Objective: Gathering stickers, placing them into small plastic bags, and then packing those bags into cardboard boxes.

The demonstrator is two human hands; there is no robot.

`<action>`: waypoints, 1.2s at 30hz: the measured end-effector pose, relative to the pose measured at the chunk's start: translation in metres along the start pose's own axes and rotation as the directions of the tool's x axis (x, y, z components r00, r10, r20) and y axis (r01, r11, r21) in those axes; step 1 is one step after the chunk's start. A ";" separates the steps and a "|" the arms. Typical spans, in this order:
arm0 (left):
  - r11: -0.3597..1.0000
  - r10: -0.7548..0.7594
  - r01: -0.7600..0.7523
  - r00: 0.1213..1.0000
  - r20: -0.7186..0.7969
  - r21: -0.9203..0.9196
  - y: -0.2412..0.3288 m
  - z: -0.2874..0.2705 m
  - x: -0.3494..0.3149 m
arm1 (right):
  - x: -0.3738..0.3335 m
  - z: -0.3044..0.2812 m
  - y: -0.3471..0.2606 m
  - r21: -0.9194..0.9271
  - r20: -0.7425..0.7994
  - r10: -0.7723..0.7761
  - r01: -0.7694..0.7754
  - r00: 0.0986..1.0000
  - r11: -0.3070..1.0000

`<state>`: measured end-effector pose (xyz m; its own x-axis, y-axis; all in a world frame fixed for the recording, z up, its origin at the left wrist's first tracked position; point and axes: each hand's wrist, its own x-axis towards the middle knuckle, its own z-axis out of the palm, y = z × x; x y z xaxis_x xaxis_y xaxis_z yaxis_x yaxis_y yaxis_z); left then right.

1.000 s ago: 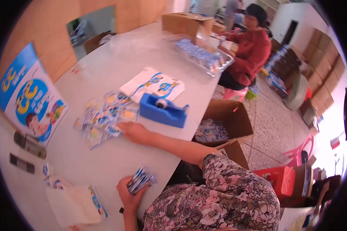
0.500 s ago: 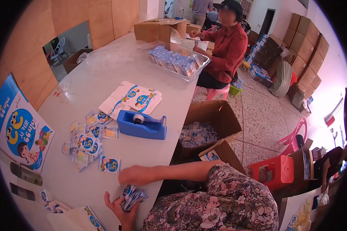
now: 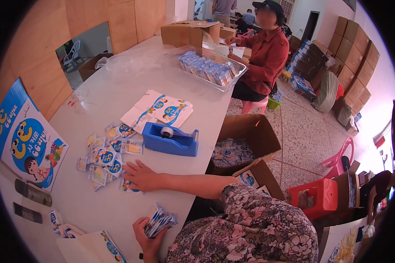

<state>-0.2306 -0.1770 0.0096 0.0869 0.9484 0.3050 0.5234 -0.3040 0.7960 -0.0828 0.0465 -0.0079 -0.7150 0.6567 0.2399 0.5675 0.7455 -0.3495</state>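
My left hand (image 3: 150,236) is closed around a stack of small blue-and-white sachets (image 3: 161,222), held on edge near the front edge of the table. Farther up, my right hand (image 3: 141,176) lies flat with its fingers spread, over a single sachet (image 3: 128,187) that it partly covers. Just left of those fingertips is a loose pile of sachets (image 3: 102,157), some showing a printed blue side and others a clear side with yellowish contents. Behind the right hand stands a blue tape dispenser (image 3: 175,143).
Flat printed cartons (image 3: 156,109) lie behind the dispenser. A clear tray (image 3: 226,87) of sachet bundles is farther back, near a seated co-worker (image 3: 265,57). An open cardboard box (image 3: 263,127) of sachets stands right of the table. A display box (image 3: 30,144) stands at left.
My right hand has moved from above the held stack, up and left to the single sachet, and its fingers have spread. The left hand still grips the stack. The view has shifted slightly.
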 end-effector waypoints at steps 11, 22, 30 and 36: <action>0.987 -0.078 0.081 0.997 0.024 -0.141 0.004 0.001 0.001 | -0.076 -0.047 -0.024 -0.011 0.082 0.293 -0.293 0.953 0.956; 0.995 0.057 -0.059 0.998 -0.024 -0.079 -0.005 0.004 -0.001 | -0.040 -0.059 -0.048 0.598 0.238 -0.319 0.121 0.917 0.792; 0.886 -0.217 0.173 0.975 -0.054 -0.431 0.003 0.007 -0.006 | 0.042 -0.030 0.013 0.041 0.022 -0.004 0.003 1.000 0.999; 0.997 0.035 -0.034 0.999 0.014 -0.070 -0.004 0.000 -0.001 | 0.006 -0.014 0.015 -0.030 0.042 -0.057 0.058 0.997 0.998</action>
<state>-0.2326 -0.1766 0.0065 0.1166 0.9384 0.3254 0.4594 -0.3414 0.8200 -0.0727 0.0631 0.0003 -0.7628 0.6076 0.2211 0.5366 0.7857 -0.3079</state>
